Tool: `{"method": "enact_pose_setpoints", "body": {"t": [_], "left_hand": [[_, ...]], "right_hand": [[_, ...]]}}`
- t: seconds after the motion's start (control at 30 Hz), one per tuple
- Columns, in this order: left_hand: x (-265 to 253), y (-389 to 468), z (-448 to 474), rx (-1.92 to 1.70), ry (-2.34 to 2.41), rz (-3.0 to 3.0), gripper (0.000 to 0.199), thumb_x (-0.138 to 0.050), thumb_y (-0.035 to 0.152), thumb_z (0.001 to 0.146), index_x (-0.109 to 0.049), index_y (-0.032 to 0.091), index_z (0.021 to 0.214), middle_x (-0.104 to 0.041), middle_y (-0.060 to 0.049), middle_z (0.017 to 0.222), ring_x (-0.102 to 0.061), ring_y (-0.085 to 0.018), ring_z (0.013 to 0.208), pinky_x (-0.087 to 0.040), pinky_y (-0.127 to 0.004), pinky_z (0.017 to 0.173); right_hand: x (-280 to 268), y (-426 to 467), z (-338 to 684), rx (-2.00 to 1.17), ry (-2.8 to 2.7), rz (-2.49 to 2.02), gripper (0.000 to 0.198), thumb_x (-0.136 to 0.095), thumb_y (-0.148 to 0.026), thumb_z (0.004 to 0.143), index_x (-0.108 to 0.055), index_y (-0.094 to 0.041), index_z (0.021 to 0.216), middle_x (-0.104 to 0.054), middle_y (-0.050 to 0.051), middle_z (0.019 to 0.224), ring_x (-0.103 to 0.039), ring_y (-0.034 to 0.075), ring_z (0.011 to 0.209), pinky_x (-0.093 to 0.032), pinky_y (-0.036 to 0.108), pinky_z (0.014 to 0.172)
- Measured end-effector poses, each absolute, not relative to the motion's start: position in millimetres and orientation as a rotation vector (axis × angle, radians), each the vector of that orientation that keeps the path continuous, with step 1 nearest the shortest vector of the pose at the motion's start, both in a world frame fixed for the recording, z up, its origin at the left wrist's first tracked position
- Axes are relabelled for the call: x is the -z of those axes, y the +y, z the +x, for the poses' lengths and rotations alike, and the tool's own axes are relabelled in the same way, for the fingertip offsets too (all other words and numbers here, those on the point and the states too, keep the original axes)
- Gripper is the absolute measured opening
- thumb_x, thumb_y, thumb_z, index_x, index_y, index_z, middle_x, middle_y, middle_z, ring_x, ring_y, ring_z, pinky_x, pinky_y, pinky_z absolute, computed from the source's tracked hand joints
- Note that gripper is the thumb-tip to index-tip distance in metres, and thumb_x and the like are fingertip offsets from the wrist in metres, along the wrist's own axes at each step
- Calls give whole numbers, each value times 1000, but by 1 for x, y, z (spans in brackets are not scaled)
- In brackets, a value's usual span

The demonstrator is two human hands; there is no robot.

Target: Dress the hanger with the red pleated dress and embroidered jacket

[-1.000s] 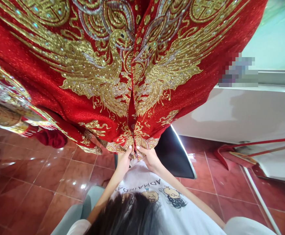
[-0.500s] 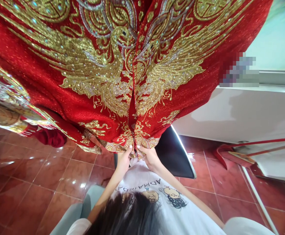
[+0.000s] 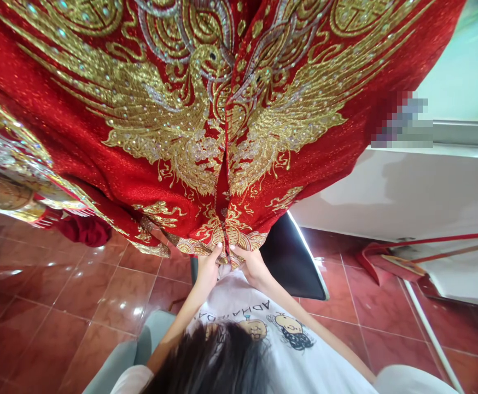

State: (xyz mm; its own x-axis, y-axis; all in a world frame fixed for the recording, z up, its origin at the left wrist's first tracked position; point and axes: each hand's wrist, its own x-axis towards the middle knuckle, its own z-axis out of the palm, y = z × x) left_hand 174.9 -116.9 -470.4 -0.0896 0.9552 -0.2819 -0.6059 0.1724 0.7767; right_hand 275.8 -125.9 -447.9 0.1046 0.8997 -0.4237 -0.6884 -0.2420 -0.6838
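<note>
A red jacket (image 3: 321,148) with gold-embroidered birds and small shiny stones spreads out in front of me, its upper part cut off by the top of the view. At its bottom hem, my left hand (image 3: 209,264) pinches the edge left of the front opening, thumb on top. My right hand (image 3: 250,261) grips the matching edge on the right side, close beside the left one. Both hands' other fingers are hidden under the cloth. The two front edges meet at the hem, with a narrow gap above.
Behind the hem on the right stands a black chair (image 3: 294,262). A red dustpan (image 3: 380,260) and a white pole (image 3: 431,334) are farther right, by a white wall (image 3: 345,191). Other embroidered clothing (image 3: 7,197) and dark red cloth (image 3: 85,227) lie at left, above the red tiled floor (image 3: 95,290).
The upper part of the jacket has shifted very slightly to the right and down in view. Both hands keep their hold at the hem.
</note>
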Motion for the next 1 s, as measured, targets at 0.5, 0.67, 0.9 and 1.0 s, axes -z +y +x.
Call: {"method": "enact_pose_setpoints", "body": {"t": [0.5,0.67,0.9,1.0], "left_hand": [[475,-120,173,-1398,978,515,57,-80,21,66,-59,24,118,-68,-4,118,-56,-23,122,-41,-40,109],[486,-120,172,-1394,1040,546,60,-81,22,65,-58,21,120,-68,-6,118,-60,-24,117,-45,-38,104],[494,-114,168,-1411,1121,621,60,-81,24,61,-60,17,117,-68,-9,116,-62,-23,112,-45,-38,102],[497,-111,163,-1378,1234,673,57,-81,23,59,-62,16,111,-71,-10,109,-66,-23,103,-47,-37,97]], "right_hand": [[449,-120,270,-1520,-190,-996,48,-82,-13,51,-64,-18,95,-72,5,91,-68,26,93,-56,40,83],[450,-115,267,-1486,-157,-1018,52,-83,-12,48,-63,-17,95,-72,4,93,-68,23,88,-55,37,85],[459,-119,273,-1576,-179,-1141,36,-80,-25,56,-61,-17,86,-71,3,83,-67,18,76,-53,29,68],[467,-134,279,-1832,-111,-1359,29,-76,-36,61,-60,-16,74,-67,4,69,-61,15,58,-48,27,55]]}}
